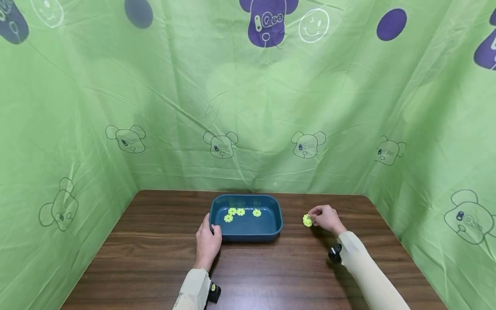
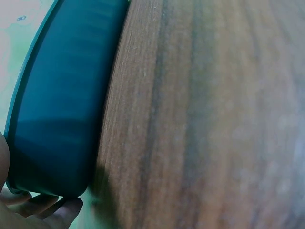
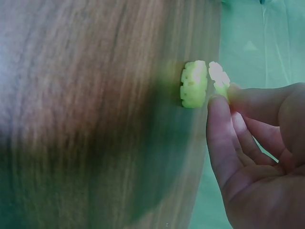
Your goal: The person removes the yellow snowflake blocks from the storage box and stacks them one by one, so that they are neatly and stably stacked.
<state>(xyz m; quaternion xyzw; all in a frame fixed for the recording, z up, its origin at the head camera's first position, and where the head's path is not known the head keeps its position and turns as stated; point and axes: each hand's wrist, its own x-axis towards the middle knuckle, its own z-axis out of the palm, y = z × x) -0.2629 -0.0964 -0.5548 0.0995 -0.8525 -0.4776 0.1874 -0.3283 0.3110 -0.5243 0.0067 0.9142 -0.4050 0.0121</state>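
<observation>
A dark blue plastic tub (image 1: 248, 238) stands on the table, with several yellow-green flower-shaped discs (image 1: 240, 212) lying in its left and middle part. My left hand (image 1: 207, 244) grips the tub's left end; in the left wrist view its fingertips (image 2: 66, 212) curl round the tub's corner. Right of the tub, my right hand (image 1: 327, 218) pinches one flower-shaped disc (image 3: 219, 76) between thumb and forefinger. Close beside that disc, a short stack of the same discs (image 3: 193, 85) rests on the table. How many are stacked I cannot tell.
The brown wood-grain table (image 1: 155, 249) has rounded far corners. Green curtains (image 1: 252, 168) with bear prints hang behind it and along both sides. A black wrist device (image 1: 335, 253) is strapped on the right sleeve, another (image 1: 214, 292) on the left.
</observation>
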